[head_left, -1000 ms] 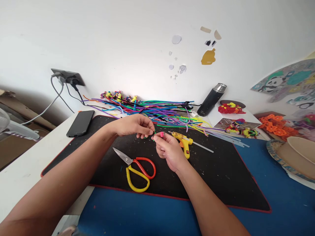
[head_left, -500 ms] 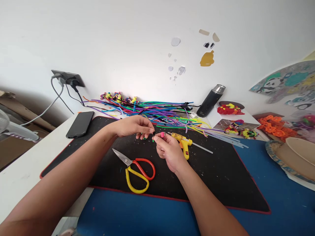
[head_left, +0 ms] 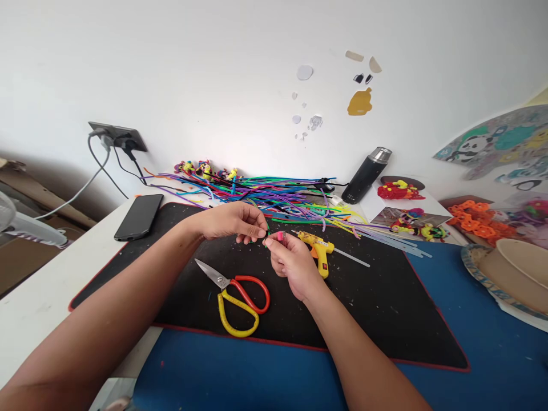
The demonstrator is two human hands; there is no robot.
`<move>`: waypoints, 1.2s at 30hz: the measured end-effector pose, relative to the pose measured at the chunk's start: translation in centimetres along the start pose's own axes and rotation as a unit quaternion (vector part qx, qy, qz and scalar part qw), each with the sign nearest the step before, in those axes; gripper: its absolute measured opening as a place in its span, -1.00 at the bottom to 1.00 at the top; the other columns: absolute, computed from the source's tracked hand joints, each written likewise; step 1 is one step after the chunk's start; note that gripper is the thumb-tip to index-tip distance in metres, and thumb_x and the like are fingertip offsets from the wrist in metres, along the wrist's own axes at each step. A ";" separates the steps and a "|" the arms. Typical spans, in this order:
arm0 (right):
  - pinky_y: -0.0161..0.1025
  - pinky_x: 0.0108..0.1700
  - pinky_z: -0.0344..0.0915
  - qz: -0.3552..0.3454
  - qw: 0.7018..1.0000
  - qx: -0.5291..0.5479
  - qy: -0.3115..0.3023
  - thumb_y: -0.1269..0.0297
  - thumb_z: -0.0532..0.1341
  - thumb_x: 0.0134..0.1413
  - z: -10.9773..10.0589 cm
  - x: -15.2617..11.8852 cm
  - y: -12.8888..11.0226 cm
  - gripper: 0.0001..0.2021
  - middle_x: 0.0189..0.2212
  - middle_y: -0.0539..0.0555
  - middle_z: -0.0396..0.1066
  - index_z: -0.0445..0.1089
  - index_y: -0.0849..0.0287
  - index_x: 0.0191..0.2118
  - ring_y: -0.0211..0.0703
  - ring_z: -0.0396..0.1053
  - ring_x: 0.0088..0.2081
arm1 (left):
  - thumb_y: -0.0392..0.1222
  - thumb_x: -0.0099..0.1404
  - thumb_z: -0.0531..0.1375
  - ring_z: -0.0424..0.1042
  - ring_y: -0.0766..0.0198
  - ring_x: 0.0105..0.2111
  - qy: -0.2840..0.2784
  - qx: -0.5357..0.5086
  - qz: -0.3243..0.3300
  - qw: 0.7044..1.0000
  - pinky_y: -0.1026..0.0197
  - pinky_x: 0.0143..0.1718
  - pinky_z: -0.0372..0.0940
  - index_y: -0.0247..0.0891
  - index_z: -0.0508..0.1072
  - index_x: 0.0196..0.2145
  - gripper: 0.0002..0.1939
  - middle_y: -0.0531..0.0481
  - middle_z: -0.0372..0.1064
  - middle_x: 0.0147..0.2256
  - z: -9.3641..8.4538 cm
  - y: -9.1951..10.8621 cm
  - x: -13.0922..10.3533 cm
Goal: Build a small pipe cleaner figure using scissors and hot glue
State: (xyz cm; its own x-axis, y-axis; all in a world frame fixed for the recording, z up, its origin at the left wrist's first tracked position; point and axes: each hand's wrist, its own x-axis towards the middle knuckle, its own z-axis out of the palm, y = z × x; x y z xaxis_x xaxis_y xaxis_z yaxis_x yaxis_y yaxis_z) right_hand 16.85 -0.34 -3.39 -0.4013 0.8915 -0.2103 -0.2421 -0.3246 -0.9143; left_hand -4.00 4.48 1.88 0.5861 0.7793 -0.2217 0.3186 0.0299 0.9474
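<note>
Both our left hand (head_left: 233, 221) and right hand (head_left: 296, 264) pinch a small green piece (head_left: 268, 228) above the black mat (head_left: 398, 319), and we should set the fingertip grips light and close together so it neither bends nor slips.

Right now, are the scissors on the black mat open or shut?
Shut: the scissors' blades lie together as one wedge, tapering to a single tip.

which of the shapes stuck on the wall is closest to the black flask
The mustard-yellow shape, lowest of the right-hand group, above the flask; the beige shapes and black ones sit higher, the pale ones farther left.
</note>
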 end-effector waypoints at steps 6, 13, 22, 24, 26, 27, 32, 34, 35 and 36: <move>-0.37 -0.60 -0.29 0.004 1.000 0.001 -0.004 0.06 0.44 -0.02 0.0 -0.1 -0.1 -0.67 -0.64 -0.24 0.01 0.37 0.15 -0.31 -0.45 -0.12 -0.67 | 0.04 0.20 0.44 0.40 0.34 -0.50 -0.002 0.014 0.004 1.000 0.35 -0.51 0.27 -0.29 0.57 -0.34 -0.68 0.05 0.45 -0.47 0.0 0.1 -0.1; -0.38 -0.60 -0.28 0.005 1.000 0.001 -0.004 0.07 0.44 -0.01 0.0 -0.1 -0.1 -0.68 -0.64 -0.24 0.01 0.38 0.15 -0.30 -0.45 -0.11 -0.67 | 0.04 0.21 0.44 0.40 0.34 -0.48 0.008 0.012 0.011 1.000 0.36 -0.51 0.27 -0.30 0.55 -0.33 -0.67 0.02 0.46 -0.45 0.1 0.3 -0.2; -0.37 -0.60 -0.27 0.007 1.000 -0.001 -0.008 0.06 0.44 -0.02 0.1 -0.1 -0.2 -0.67 -0.64 -0.24 0.01 0.37 0.15 -0.30 -0.45 -0.11 -0.66 | 0.01 0.21 0.44 0.41 0.33 -0.49 0.001 0.010 0.023 1.000 0.35 -0.52 0.27 -0.30 0.55 -0.35 -0.70 0.02 0.46 -0.45 0.0 0.0 -0.1; -0.37 -0.60 -0.27 0.008 1.000 -0.002 -0.009 0.07 0.44 -0.03 0.1 -0.2 -0.2 -0.67 -0.64 -0.24 0.01 0.36 0.14 -0.31 -0.45 -0.11 -0.67 | 0.01 0.21 0.44 0.41 0.33 -0.49 -0.002 0.011 0.023 1.000 0.36 -0.52 0.27 -0.30 0.55 -0.35 -0.70 0.03 0.45 -0.46 0.0 0.0 0.0; -0.37 -0.60 -0.27 0.007 1.000 -0.002 -0.008 0.08 0.43 -0.03 0.1 -0.2 -0.2 -0.68 -0.65 -0.24 0.02 0.35 0.14 -0.31 -0.45 -0.11 -0.67 | 0.02 0.22 0.44 0.41 0.33 -0.49 -0.001 0.010 0.020 1.000 0.36 -0.52 0.27 -0.30 0.56 -0.34 -0.69 0.03 0.46 -0.46 0.0 0.0 -0.1; -0.37 -0.60 -0.28 0.006 1.000 -0.002 -0.007 0.09 0.43 -0.03 0.1 -0.1 -0.2 -0.68 -0.65 -0.24 0.02 0.35 0.14 -0.31 -0.45 -0.11 -0.67 | 0.03 0.23 0.43 0.42 0.33 -0.49 0.003 0.009 0.017 1.000 0.36 -0.52 0.27 -0.30 0.57 -0.32 -0.68 0.02 0.47 -0.45 -0.1 0.0 -0.1; -0.37 -0.60 -0.29 0.004 1.000 0.000 -0.009 0.11 0.41 0.00 0.1 0.0 -0.1 -0.71 -0.65 -0.25 0.00 0.34 0.14 -0.32 -0.45 -0.12 -0.67 | 0.10 0.29 0.38 0.44 0.31 -0.47 0.010 0.018 0.017 1.000 0.35 -0.51 0.29 -0.30 0.61 -0.16 -0.62 -0.02 0.51 -0.40 -0.3 -0.2 -0.2; -0.37 -0.61 -0.29 0.009 1.000 -0.003 -0.011 0.11 0.41 0.00 0.1 0.0 -0.1 -0.71 -0.65 -0.25 0.01 0.34 0.14 -0.32 -0.45 -0.12 -0.67 | 0.11 0.29 0.38 0.43 0.31 -0.48 0.002 0.022 0.021 1.000 0.34 -0.51 0.29 -0.30 0.62 -0.13 -0.60 -0.02 0.51 -0.40 -0.2 -0.1 -0.2; -0.37 -0.61 -0.29 0.010 1.000 -0.004 -0.011 0.11 0.41 -0.01 0.1 0.0 -0.1 -0.71 -0.65 -0.25 0.01 0.35 0.14 -0.32 -0.45 -0.13 -0.67 | 0.12 0.29 0.39 0.42 0.32 -0.49 -0.001 0.024 0.021 0.999 0.34 -0.51 0.29 -0.30 0.62 -0.14 -0.60 -0.02 0.50 -0.41 -0.2 -0.1 -0.2; -0.37 -0.61 -0.29 0.011 1.000 -0.006 -0.012 0.11 0.41 -0.01 0.1 -0.1 -0.1 -0.71 -0.65 -0.25 0.01 0.35 0.15 -0.31 -0.46 -0.13 -0.67 | 0.12 0.28 0.39 0.42 0.32 -0.49 -0.002 0.024 0.020 0.999 0.33 -0.51 0.29 -0.30 0.62 -0.17 -0.60 -0.01 0.50 -0.41 -0.1 0.0 -0.2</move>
State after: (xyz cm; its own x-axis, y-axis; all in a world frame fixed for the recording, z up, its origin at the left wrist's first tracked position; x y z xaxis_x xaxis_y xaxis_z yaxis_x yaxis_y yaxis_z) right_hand 16.78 -0.41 -3.26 -0.4269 0.8765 -0.2225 -0.2231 -0.3405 -0.9134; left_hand -4.20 4.42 1.97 0.6025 0.7766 -0.1842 0.3304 -0.0326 0.9433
